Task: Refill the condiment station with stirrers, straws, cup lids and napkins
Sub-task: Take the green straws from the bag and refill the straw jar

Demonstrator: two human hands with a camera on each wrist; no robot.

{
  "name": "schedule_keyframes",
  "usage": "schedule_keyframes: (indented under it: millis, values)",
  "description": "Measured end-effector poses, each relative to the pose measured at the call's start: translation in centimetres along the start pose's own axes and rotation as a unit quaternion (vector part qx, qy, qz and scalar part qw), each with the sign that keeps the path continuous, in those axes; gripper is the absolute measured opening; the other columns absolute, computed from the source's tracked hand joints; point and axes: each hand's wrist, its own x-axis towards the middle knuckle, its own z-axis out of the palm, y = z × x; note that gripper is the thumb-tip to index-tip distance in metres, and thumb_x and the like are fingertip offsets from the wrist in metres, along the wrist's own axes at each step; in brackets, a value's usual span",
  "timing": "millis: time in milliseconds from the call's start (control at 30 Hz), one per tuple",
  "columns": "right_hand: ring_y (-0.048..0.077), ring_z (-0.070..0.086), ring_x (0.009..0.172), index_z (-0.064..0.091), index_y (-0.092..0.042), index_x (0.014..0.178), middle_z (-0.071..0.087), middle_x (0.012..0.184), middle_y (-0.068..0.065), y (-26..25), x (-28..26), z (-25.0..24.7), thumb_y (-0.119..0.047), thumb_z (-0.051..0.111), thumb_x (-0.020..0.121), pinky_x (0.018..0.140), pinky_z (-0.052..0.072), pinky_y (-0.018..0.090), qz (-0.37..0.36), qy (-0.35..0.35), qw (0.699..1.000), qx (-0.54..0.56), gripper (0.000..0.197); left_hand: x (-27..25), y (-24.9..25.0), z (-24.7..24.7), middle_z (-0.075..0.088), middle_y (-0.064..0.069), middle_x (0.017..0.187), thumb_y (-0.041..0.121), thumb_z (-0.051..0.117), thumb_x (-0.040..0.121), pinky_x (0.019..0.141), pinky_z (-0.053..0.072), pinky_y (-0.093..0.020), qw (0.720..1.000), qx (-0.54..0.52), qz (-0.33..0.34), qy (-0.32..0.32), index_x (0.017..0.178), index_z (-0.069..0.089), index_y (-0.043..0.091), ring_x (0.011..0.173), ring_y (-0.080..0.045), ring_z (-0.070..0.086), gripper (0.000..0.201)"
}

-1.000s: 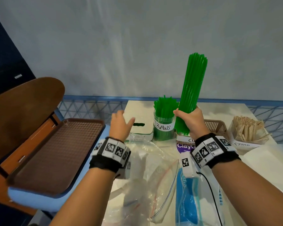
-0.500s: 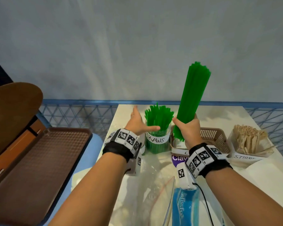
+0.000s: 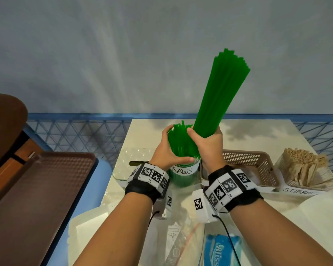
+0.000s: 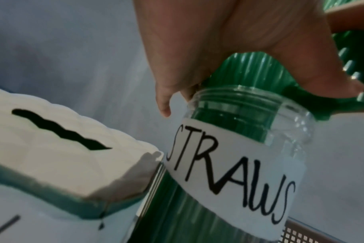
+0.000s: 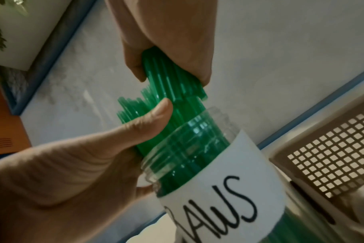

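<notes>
Gripped low in the right hand [image 3: 207,145], the straw bundle [image 3: 222,93] tilts up and right, its foot just above the jar [image 3: 182,172] mouth, where the left hand [image 3: 166,148] cups the standing straws [image 3: 178,139] aside.

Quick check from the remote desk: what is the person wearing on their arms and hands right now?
Both forearms are bare, with no sleeves or gloves. The left hand and right hand each have a black wrist strap topped by a white band of square black-and-white markers. A white camera box bearing one more marker hangs under the right wrist, trailing a thin black cable.
</notes>
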Motion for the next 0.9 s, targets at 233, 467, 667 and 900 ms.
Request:
schedule_keyframes:
  millis: [233, 467, 667, 900]
  values:
    - [0.021, 0.066, 0.089, 0.062, -0.003, 0.104, 0.068, 0.091, 0.005, 1.6, -0.7, 1.2, -0.016, 0.076, 0.076, 0.085, 0.055, 0.035, 0.022, 0.026, 0.999, 0.023, 0.034, 0.3, -1.3, 0.5, 0.047, 0.000, 0.131, 0.044, 0.086, 0.042, 0.105, 0.040, -0.035, 1.000, 0.010, 0.000, 0.012, 0.137, 0.023, 0.035, 0.124, -0.016, 0.045, 0.115]
    - [0.021, 0.056, 0.114, 0.042, -0.040, 0.106, 0.051, 0.126, 0.009, 3.1, -0.8, 1.9, -0.052, 0.076, 0.051, 0.099, 0.049, 0.040, 0.054, 0.024, 0.998, 0.004, 0.066, 0.5, -1.7, 0.5, 0.051, 0.000, 0.131, 0.045, 0.083, 0.045, 0.105, 0.043, -0.037, 1.000, -0.006, 0.022, 0.004, 0.137, 0.029, 0.029, 0.123, -0.013, 0.049, 0.108]
    - [0.014, 0.064, 0.104, 0.045, -0.009, 0.131, 0.065, 0.115, 0.004, 4.0, -0.7, 0.6, -0.027, 0.078, 0.071, 0.094, 0.053, 0.039, 0.109, -0.013, 0.992, 0.060, 0.071, 0.4, -1.8, 0.7, 0.056, 0.002, 0.126, 0.018, 0.087, 0.056, 0.100, 0.044, -0.025, 0.998, -0.056, 0.022, -0.009, 0.133, 0.038, 0.016, 0.118, -0.010, 0.054, 0.091]
    - [0.021, 0.059, 0.113, 0.039, -0.014, 0.136, 0.062, 0.123, 0.004, 2.1, -1.3, -0.4, -0.038, 0.066, 0.082, 0.102, 0.045, 0.038, 0.081, -0.124, 0.986, -0.082, 0.065, 0.3, -1.5, 0.7, 0.056, 0.002, 0.121, 0.002, 0.083, 0.061, 0.098, 0.046, -0.020, 0.997, -0.076, 0.016, -0.013, 0.131, 0.038, 0.013, 0.112, -0.008, 0.056, 0.084]
